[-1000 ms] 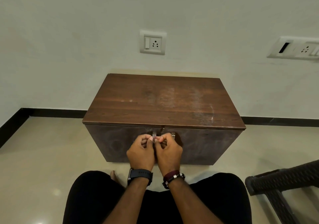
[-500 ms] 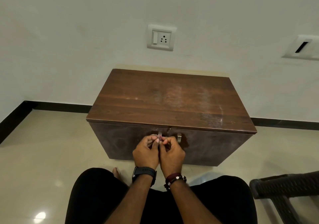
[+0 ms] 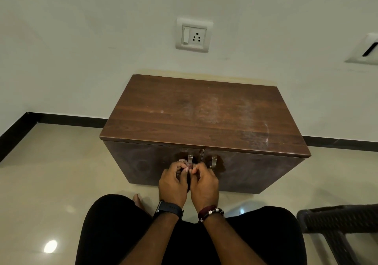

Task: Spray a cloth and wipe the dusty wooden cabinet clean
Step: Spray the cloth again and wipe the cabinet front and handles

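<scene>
Plainly, the wiping has not begun: the low dark-brown wooden cabinet [image 3: 204,119] stands on the pale tiled floor [image 3: 51,172] against the white wall [image 3: 81,39], and pale dust smears show across the right half of its top. The person sits facing its two front doors, each with a small metal handle [image 3: 190,159] near the centre seam. The left hand [image 3: 172,183] and the right hand [image 3: 204,184] are drawn together just in front of the doors, fingers curled inward and fingertips meeting; whether they pinch some small thing between them or merely touch cannot be told. No cloth and no spray bottle is in view, so the first risk is simple delay, or wiping dry, which would likely only push the dust about. If the supplies sit inside the cabinet, the knees close to the front may leave little room for the doors to swing. A switched wall socket [image 3: 193,34] sits directly above the cabinet, so spray aimed upward or too freely could wet it. A dark woven chair [image 3: 337,219] stands near the right elbow and could be knocked.
</scene>
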